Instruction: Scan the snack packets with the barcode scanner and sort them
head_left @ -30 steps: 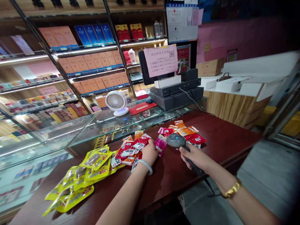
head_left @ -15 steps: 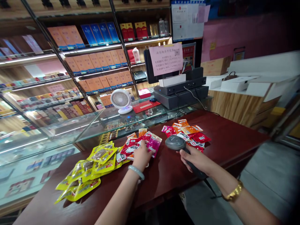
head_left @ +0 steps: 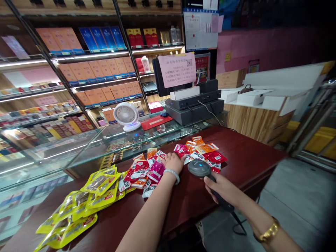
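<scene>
My right hand (head_left: 222, 189) is wrapped round the handle of a dark grey handheld barcode scanner (head_left: 200, 168). A small blue light shows on the scanner's head, and its cable hangs below. My left hand (head_left: 174, 162) reaches low over the table between two piles of small snack packets, thumb apart from the fingers and nothing visibly held. Just past its fingertips lies a magenta packet (head_left: 181, 150) at the edge of the right pile (head_left: 206, 148). Beside my left wrist, another magenta packet (head_left: 156, 170) lies on the left pile (head_left: 139, 171) of red, white and orange packets.
Yellow snack bags (head_left: 102, 182) lie heaped on the left of the dark red table (head_left: 194, 199). Behind the table stands a glass counter (head_left: 105, 140) with a white fan (head_left: 126, 116), a red envelope (head_left: 156, 122) and a monitor (head_left: 157, 78) bearing a pink sign. Stocked shelves fill the back.
My left hand has let go of the magenta packet on the left pile and moved right, towards the other pile. The scanner, now lit blue, stays in my right hand. The view has shifted slightly.
</scene>
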`<state>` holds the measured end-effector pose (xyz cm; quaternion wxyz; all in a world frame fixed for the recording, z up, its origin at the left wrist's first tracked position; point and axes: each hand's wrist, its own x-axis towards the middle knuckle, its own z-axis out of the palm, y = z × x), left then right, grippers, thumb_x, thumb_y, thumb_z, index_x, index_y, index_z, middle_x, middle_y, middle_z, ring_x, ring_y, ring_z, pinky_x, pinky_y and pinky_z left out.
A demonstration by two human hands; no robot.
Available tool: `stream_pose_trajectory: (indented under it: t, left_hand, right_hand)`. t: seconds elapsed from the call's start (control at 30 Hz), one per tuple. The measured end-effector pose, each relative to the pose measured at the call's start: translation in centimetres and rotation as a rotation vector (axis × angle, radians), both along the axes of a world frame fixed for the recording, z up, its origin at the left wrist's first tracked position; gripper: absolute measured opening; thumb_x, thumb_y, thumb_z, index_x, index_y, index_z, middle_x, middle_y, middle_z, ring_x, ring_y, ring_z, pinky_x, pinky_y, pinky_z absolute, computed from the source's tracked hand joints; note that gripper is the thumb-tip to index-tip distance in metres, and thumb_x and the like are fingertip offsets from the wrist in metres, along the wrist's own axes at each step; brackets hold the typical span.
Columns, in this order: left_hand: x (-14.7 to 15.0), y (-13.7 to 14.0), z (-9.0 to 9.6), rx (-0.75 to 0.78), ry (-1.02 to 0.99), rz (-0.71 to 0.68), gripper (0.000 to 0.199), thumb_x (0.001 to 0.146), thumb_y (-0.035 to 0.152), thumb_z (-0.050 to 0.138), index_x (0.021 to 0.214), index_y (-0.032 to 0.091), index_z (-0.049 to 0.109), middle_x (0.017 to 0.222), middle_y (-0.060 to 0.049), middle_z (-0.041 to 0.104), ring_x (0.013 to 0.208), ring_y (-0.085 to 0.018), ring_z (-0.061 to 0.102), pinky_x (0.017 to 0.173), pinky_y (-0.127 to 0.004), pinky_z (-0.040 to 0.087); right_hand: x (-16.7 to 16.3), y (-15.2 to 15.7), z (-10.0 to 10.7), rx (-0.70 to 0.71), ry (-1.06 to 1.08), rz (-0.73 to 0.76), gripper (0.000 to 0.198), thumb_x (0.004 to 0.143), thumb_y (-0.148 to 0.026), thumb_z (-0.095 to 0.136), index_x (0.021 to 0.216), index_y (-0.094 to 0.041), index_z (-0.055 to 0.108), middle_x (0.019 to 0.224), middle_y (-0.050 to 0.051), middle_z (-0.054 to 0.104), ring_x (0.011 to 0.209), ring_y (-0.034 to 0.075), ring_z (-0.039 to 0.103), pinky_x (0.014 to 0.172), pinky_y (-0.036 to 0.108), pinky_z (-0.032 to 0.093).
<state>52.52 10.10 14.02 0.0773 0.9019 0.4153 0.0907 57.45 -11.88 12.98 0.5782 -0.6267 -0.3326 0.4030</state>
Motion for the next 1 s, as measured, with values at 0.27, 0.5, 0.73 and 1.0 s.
stream_pose_trajectory:
  t: [0.27, 0.5, 0.73, 1.0]
  left_hand:
    - [0.0, 1.4, -0.3, -0.080, 0.186, -0.143, 0.087, 0.079, 0.073, 0.051, 0.146, 0.018, 0.041, 0.164, -0.018, 0.021, 0.153, -0.037, 0.006, 0.118, -0.062, 0.009]
    - [-4.1, 0.1, -0.2, 0.072, 0.060, -0.181, 0.053, 0.081, 0.059, 0.063, 0.117, 0.020, 0.059, 0.132, -0.016, 0.062, 0.134, -0.033, 0.045, 0.116, -0.051, 0.020]
    - [-6.4, -0.9, -0.6, 0.174, 0.009, -0.210, 0.051, 0.082, 0.059, 0.062, 0.110, 0.016, 0.060, 0.102, -0.015, 0.071, 0.111, -0.032, 0.060, 0.106, -0.046, 0.032]
    - [-9.3, 0.2, 2.5, 0.089, 0.050, -0.139, 0.049, 0.085, 0.047, 0.063, 0.126, 0.021, 0.058, 0.108, -0.012, 0.073, 0.112, -0.030, 0.063, 0.105, -0.046, 0.032]
  right_hand:
    - [0.8, -0.6, 0.4, 0.009, -0.027, -0.019, 0.058, 0.079, -0.079, 0.056, 0.091, -0.022, 0.046, 0.059, -0.010, 0.049, 0.038, 0.007, 0.048, 0.039, 0.021, 0.040]
    - [0.2, 0.8, 1.0, 0.078, -0.006, -0.006, 0.061, 0.075, -0.081, 0.058, 0.086, -0.023, 0.043, 0.055, -0.011, 0.047, 0.035, 0.007, 0.044, 0.037, 0.021, 0.039]
    - [-1.2, 1.9, 1.8, 0.141, 0.023, 0.046, 0.057, 0.079, -0.075, 0.061, 0.090, -0.021, 0.045, 0.057, -0.011, 0.050, 0.035, 0.006, 0.045, 0.035, 0.019, 0.038]
    - [-2.0, 2.3, 1.5, 0.139, 0.022, 0.080, 0.058, 0.079, -0.076, 0.060, 0.090, -0.021, 0.045, 0.057, -0.011, 0.049, 0.036, 0.006, 0.045, 0.036, 0.018, 0.040]
